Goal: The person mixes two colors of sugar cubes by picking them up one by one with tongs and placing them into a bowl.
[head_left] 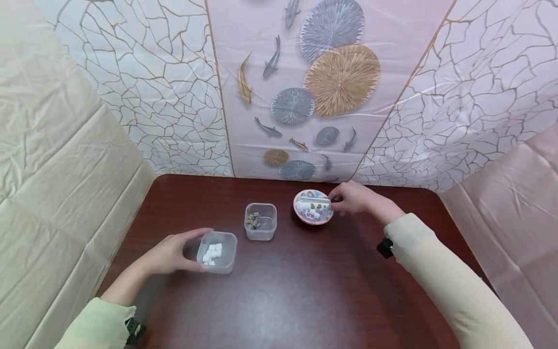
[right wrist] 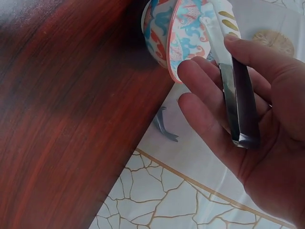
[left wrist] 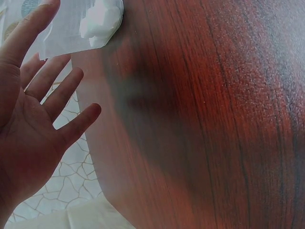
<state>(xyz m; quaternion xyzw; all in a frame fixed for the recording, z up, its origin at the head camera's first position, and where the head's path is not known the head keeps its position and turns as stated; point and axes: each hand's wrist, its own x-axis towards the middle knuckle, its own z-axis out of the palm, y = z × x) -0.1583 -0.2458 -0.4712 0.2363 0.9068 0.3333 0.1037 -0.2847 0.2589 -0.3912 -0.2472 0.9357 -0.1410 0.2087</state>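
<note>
1. Left hand (head_left: 176,253) grips clear square tub (head_left: 229,256), thumb and fingers on its sides, apparently steadying the white cubes (head_left: 213,252).
2. Right hand (head_left: 355,198), well apart, pinches a dark-handled white utensil (head_left: 317,200); grip near its end leaves the tip over the patterned bowl (right wrist: 189,28).
3. Second tub (head_left: 261,235), brownish cubes (head_left: 252,221) inside, stands between hands, untouched.

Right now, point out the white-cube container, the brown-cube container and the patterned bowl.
White-cube container (head_left: 223,269): head view, on its front wall.
Brown-cube container (head_left: 260,235): head view, on its front wall.
Patterned bowl (right wrist: 158,36): right wrist view, on its outer wall.
</note>
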